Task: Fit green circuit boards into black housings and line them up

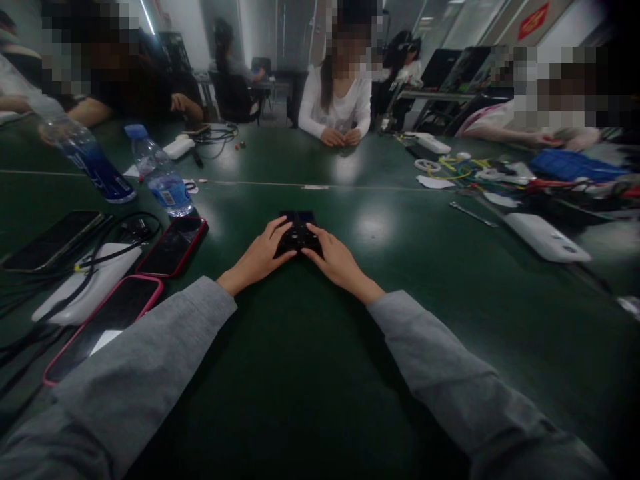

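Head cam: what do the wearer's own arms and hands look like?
Both arms wear loose, wrinkled grey fabric long sleeves, plain, with no markings visible, ending near the wrists. The left hand and right hand are bare: no gloves, and no rings, watch or attached cables that I can make out.

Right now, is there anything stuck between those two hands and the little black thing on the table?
No, nothing visible: the left hand and right hand already hold the black device from either side. The red-edged phone lies off to the left, out of the way.
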The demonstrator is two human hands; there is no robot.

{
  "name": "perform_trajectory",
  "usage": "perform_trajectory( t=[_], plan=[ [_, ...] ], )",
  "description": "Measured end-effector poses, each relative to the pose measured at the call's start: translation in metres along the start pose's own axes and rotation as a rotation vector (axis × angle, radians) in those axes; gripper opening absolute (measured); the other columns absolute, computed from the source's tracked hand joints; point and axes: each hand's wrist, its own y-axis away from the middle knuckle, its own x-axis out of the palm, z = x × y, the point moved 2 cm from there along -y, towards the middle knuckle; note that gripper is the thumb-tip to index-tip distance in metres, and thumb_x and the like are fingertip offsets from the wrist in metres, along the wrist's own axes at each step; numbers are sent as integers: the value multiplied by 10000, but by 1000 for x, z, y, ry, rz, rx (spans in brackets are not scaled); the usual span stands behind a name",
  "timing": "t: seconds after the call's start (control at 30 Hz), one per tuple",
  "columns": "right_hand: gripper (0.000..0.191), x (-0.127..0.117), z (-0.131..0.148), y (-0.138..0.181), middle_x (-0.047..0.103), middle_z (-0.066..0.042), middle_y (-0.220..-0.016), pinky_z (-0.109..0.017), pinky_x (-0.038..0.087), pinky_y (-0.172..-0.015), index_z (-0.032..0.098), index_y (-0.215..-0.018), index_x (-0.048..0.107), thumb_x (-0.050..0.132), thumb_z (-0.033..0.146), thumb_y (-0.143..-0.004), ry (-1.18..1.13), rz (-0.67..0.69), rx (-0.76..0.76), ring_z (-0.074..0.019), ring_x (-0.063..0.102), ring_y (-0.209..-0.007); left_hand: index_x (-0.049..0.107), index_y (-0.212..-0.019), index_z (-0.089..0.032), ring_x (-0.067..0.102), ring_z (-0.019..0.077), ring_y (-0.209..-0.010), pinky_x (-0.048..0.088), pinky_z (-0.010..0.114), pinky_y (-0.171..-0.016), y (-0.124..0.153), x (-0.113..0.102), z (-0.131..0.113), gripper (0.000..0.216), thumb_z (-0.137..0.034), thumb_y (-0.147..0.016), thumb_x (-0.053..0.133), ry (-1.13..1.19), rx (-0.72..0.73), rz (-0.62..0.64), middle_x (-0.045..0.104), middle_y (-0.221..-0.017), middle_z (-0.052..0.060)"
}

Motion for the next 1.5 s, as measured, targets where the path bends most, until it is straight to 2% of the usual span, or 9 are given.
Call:
perform_trajectory(
  t=[0.27, 0.5, 0.67, 1.03, 1.5],
  plan=[
    [631, -2, 4, 2, 568, -196, -1418, -558, 521, -1010, 142, -1552, 350, 435, 517, -1052, 53, -2, 10, -362, 592, -1234, 308, -1540, -254, 388, 356, -1494, 418, 598, -1176, 0, 0, 0, 660, -458, -980, 592, -21, -5, 6, 323, -1616, 171],
    [637, -4, 8, 2, 592, -191, -1372, -549, 535, -947, 169, -1568, 338, 379, 551, -1060, 165, 12, 55, -372, 606, -1185, 355, -1505, -190, 390, 353, -1486, 389, 578, -1203, 0, -4, -4, 649, -439, -963, 612, -58, -44, -11, 348, -1601, 197],
    [640, -5, 9, 2, 600, -188, -1330, -553, 534, -921, 187, -1580, 328, 355, 559, -1059, 199, 1, 87, -374, 603, -1151, 377, -1489, -219, 391, 362, -1486, 371, 612, -1206, 1, -5, 0, 630, -401, -943, 634, -48, -55, -66, 374, -1581, 175],
    [625, -7, 7, 2, 556, -184, -1434, -545, 502, -1042, 152, -1545, 377, 431, 498, -1028, 81, -49, 68, -345, 562, -1275, 333, -1532, -224, 322, 338, -1535, 332, 585, -1235, 2, -2, 4, 684, -388, -944, 642, 10, -9, -11, 299, -1649, 178],
    [654, -8, 11, 1, 570, -203, -1423, -583, 513, -1027, 132, -1552, 371, 432, 486, -1006, 86, -27, 113, -365, 587, -1265, 307, -1554, -243, 322, 346, -1536, 350, 586, -1223, 2, -2, 3, 725, -483, -954, 634, -26, -58, -3, 283, -1663, 170]
  ],
)
